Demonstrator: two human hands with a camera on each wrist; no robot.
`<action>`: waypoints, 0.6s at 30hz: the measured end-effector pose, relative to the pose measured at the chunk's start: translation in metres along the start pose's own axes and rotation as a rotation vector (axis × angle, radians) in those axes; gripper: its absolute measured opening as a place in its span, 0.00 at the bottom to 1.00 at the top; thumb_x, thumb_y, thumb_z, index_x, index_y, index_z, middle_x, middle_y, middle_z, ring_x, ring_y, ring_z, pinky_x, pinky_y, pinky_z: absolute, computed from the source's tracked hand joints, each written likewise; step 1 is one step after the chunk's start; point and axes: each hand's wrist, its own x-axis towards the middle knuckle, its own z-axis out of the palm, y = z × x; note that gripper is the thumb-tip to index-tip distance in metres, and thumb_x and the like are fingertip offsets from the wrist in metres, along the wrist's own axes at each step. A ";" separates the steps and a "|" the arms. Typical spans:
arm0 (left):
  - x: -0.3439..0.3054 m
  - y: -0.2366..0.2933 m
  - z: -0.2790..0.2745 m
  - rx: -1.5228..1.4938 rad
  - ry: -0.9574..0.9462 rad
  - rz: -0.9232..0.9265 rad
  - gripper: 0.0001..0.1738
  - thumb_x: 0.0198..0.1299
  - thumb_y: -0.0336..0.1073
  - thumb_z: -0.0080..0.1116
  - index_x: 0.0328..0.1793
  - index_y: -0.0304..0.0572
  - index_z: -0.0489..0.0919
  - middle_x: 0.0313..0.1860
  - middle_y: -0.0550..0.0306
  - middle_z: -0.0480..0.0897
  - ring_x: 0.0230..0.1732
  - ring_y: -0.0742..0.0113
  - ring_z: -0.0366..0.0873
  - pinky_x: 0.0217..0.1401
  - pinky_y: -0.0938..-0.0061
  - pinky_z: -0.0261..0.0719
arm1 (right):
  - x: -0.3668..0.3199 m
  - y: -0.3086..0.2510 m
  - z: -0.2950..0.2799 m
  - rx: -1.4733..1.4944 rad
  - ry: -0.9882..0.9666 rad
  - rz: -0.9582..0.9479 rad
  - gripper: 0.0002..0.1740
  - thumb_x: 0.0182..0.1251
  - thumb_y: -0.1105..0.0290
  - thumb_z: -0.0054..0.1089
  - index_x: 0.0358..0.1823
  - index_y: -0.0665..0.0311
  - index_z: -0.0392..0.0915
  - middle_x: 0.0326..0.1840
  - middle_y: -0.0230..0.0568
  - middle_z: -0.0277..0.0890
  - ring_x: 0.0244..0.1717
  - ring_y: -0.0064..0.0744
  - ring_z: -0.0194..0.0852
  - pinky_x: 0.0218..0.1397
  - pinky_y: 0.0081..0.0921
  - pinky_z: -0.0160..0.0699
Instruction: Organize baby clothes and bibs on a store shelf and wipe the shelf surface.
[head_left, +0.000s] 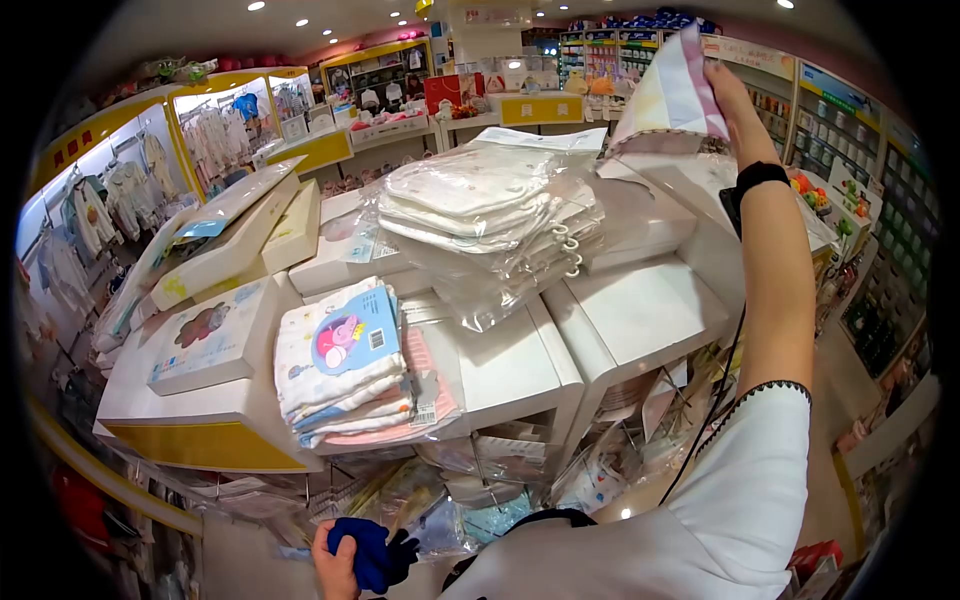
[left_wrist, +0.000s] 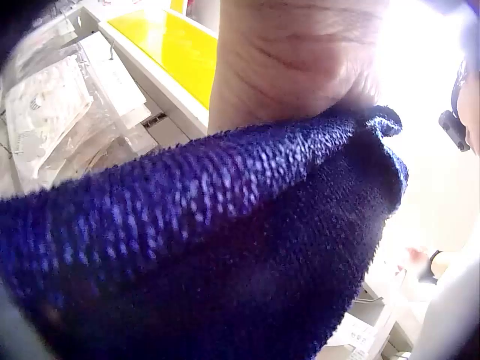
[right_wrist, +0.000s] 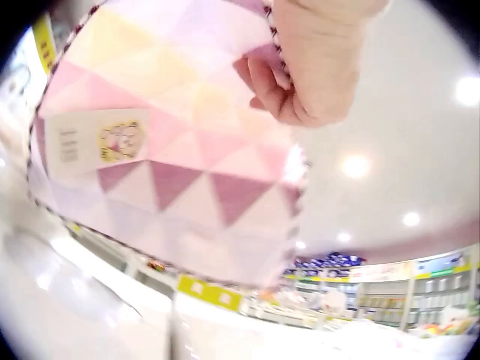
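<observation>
High at the upper right of the head view, my right hand (head_left: 732, 108) pinches the edge of a pastel cloth (head_left: 668, 105) with a triangle pattern. In the right wrist view the cloth (right_wrist: 202, 150) hangs spread out, with a dark stitched border and a white label (right_wrist: 97, 139). My left hand (head_left: 338, 568) is low near my body and grips a bunched dark blue terry cloth (head_left: 366, 552). That blue cloth (left_wrist: 225, 217) fills most of the left wrist view and hides the fingers there.
A white display counter (head_left: 510, 365) stands before me. On it are a stack of folded cloths (head_left: 335, 350) with a blue label, clear-bagged white items (head_left: 470, 190) with hooks, and a flat box (head_left: 215, 335). Packaged goods hang below; shelves (head_left: 840, 125) line the right.
</observation>
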 end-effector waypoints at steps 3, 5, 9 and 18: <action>0.002 -0.005 0.002 -0.016 0.006 -0.008 0.17 0.55 0.40 0.60 0.41 0.36 0.69 0.32 0.55 0.78 0.31 0.70 0.76 0.37 0.78 0.76 | -0.004 0.040 -0.031 -0.772 -0.273 0.319 0.15 0.62 0.64 0.47 0.35 0.69 0.78 0.33 0.46 0.76 0.35 0.35 0.73 0.38 0.33 0.71; 0.004 -0.010 0.002 -0.002 0.024 -0.005 0.16 0.56 0.39 0.59 0.41 0.36 0.68 0.32 0.56 0.78 0.31 0.71 0.76 0.37 0.79 0.76 | -0.008 0.052 -0.039 -1.150 -0.297 0.386 0.15 0.60 0.65 0.48 0.35 0.68 0.80 0.41 0.51 0.78 0.45 0.40 0.76 0.45 0.41 0.72; 0.004 -0.012 0.010 0.004 0.039 -0.030 0.14 0.56 0.37 0.58 0.41 0.37 0.68 0.31 0.58 0.77 0.30 0.73 0.75 0.37 0.80 0.75 | -0.026 0.033 -0.032 -1.335 -0.108 0.532 0.13 0.61 0.67 0.50 0.43 0.59 0.80 0.48 0.44 0.77 0.51 0.41 0.75 0.53 0.47 0.68; 0.002 -0.009 0.024 0.022 -0.003 -0.082 0.13 0.57 0.36 0.56 0.43 0.37 0.69 0.32 0.58 0.77 0.31 0.73 0.75 0.38 0.80 0.75 | -0.048 0.056 -0.007 -1.276 -0.255 -0.015 0.15 0.57 0.60 0.54 0.35 0.65 0.80 0.39 0.52 0.78 0.41 0.51 0.76 0.44 0.42 0.73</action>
